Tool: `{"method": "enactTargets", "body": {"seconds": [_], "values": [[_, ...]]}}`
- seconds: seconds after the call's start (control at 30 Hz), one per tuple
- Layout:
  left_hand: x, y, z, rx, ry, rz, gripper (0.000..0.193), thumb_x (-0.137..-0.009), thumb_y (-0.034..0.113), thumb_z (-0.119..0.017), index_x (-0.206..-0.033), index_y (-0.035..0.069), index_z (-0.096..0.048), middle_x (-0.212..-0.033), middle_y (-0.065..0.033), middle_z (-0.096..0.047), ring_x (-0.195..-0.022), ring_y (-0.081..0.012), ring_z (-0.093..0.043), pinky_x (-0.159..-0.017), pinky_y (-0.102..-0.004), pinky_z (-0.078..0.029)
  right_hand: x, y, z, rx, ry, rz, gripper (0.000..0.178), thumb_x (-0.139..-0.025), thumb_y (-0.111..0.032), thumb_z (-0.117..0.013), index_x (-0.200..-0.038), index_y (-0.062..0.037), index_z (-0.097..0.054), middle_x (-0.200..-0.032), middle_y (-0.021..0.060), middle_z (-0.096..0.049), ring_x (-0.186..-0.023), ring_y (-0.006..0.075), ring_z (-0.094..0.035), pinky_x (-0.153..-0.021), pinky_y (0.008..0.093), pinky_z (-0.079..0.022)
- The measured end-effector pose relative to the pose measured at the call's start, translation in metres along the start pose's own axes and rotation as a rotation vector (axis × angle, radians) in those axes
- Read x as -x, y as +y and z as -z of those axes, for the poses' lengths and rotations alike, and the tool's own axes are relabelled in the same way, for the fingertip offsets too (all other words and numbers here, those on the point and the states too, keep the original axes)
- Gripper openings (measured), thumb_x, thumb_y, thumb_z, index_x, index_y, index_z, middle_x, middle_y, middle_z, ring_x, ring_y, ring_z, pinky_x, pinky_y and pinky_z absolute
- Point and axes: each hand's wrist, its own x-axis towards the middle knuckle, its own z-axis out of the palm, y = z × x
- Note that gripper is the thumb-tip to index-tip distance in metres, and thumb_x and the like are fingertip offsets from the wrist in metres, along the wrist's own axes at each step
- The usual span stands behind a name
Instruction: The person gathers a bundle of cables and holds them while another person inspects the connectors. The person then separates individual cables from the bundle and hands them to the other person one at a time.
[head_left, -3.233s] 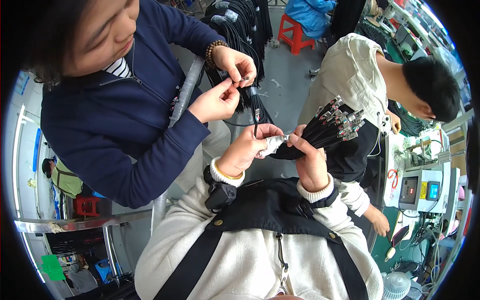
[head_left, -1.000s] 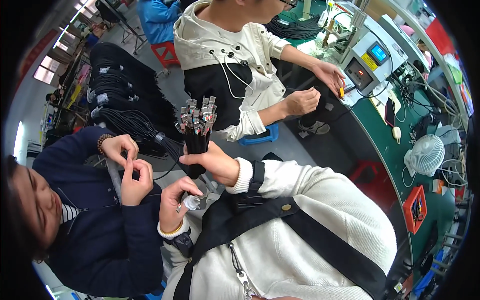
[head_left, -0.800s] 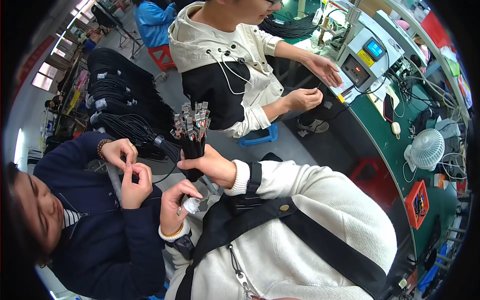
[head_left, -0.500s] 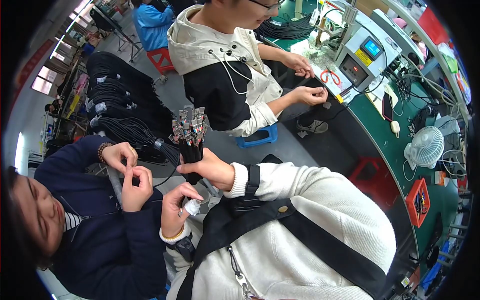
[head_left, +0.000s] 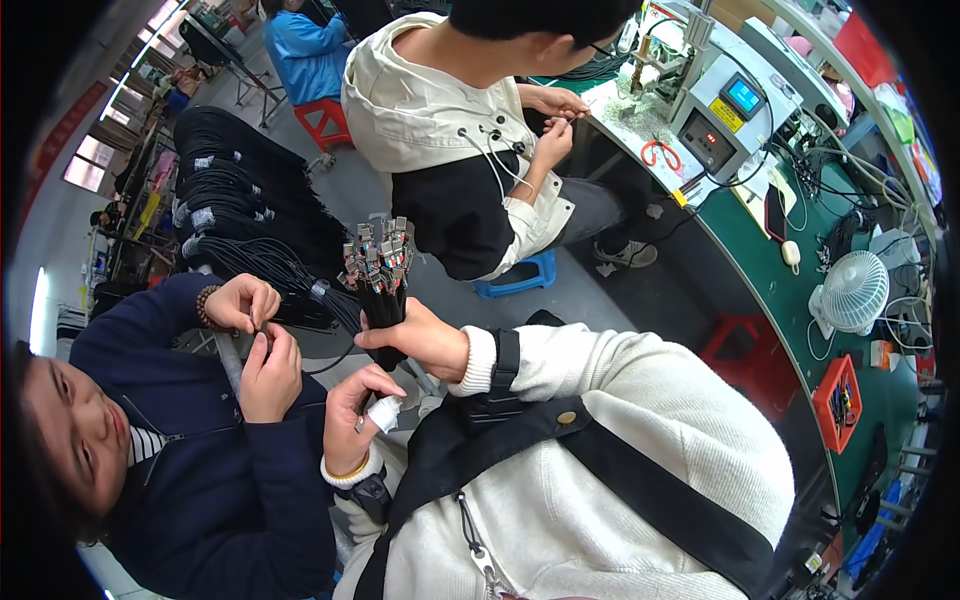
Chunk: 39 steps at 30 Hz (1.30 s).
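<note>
My right hand (head_left: pixel 430 338) is closed around a bundle of black cables (head_left: pixel 380 306), held upright with their metal plug ends (head_left: pixel 378 255) fanned out at the top. Just below it, my left hand (head_left: pixel 352 415) has its fingers curled, with a white wrapping (head_left: pixel 384 412) around the thumb tip. A ring shows on that hand. Whether anything small sits between those fingers is hidden. The left hand is close to the lower end of the bundle, but I cannot tell if it touches it.
At left, a person in navy (head_left: pixel 200 420) pinches a thin dark strand beside hanging black cables (head_left: pixel 250 190). Ahead, another person (head_left: pixel 440 180) sits on a blue stool (head_left: pixel 515 278). A green bench (head_left: pixel 760 260) at right carries a machine (head_left: pixel 715 120), a fan (head_left: pixel 853 292) and a red tray (head_left: pixel 836 405).
The seated person ahead has turned and lowered the head, drawing both hands up and in to the left. The navy-clad person's head has turned upward. My hands and the cables barely moved.
</note>
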Motion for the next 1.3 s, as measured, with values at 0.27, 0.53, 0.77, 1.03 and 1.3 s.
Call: {"method": "enactTargets", "body": {"seconds": [0.27,0.53,0.77,1.03,1.3], "values": [[-0.010,-0.002,0.013,0.017,0.001,-0.010,0.010,-0.073,0.007,-0.055,-0.077,-0.002,-0.055,-0.074,-0.0058,-0.051,-0.065,-0.0101,-0.046,-0.059,-0.0201,-0.034,-0.013,-0.003,-0.004,0.003,0.008,-0.002,0.011,-0.069,-0.002,-0.065,-0.076,-0.0041,-0.057,-0.068,-0.0003,-0.053,-0.064,0.0082,-0.048,-0.057,0.0232,-0.037],[0.002,-0.018,0.005,0.029,0.023,-0.013,0.011,-0.073,0.006,-0.054,-0.079,-0.002,-0.055,-0.076,-0.0060,-0.052,-0.066,-0.0102,-0.047,-0.061,-0.0200,-0.035,-0.007,0.013,0.005,0.031,-0.002,-0.001,0.011,-0.069,-0.002,-0.065,-0.076,-0.0040,-0.057,-0.068,0.0000,-0.053,-0.064,0.0082,-0.048,-0.056,0.0233,-0.037],[0.019,-0.039,-0.002,0.049,0.023,-0.026,0.013,-0.071,-0.003,-0.052,-0.083,-0.003,-0.056,-0.078,-0.0059,-0.054,-0.069,-0.0103,-0.049,-0.064,-0.0197,-0.038,0.005,0.031,0.014,0.061,-0.018,-0.009,0.010,-0.070,-0.002,-0.064,-0.075,-0.0042,-0.057,-0.068,0.0004,-0.053,-0.062,0.0085,-0.048,-0.054,0.0233,-0.037],[0.032,-0.045,-0.013,0.051,0.082,-0.078,0.013,-0.073,-0.002,-0.055,-0.086,-0.002,-0.056,-0.077,-0.0034,-0.053,-0.069,-0.0087,-0.048,-0.065,-0.0190,-0.037,0.018,0.042,0.015,0.008,-0.046,0.013,0.009,-0.070,-0.002,-0.064,-0.076,-0.0044,-0.057,-0.068,0.0011,-0.055,-0.063,0.0091,-0.049,-0.056,0.0227,-0.038],[0.035,-0.051,-0.015,0.150,0.298,-0.032,0.018,-0.074,-0.001,-0.057,-0.092,0.002,-0.054,-0.079,0.0015,-0.049,-0.071,-0.0056,-0.045,-0.065,-0.0177,-0.035,0.021,0.040,0.012,0.043,-0.060,-0.021,0.010,-0.070,-0.002,-0.065,-0.075,-0.0047,-0.056,-0.069,-0.0002,-0.054,-0.065,0.0090,-0.050,-0.058,0.0237,-0.039]]}}
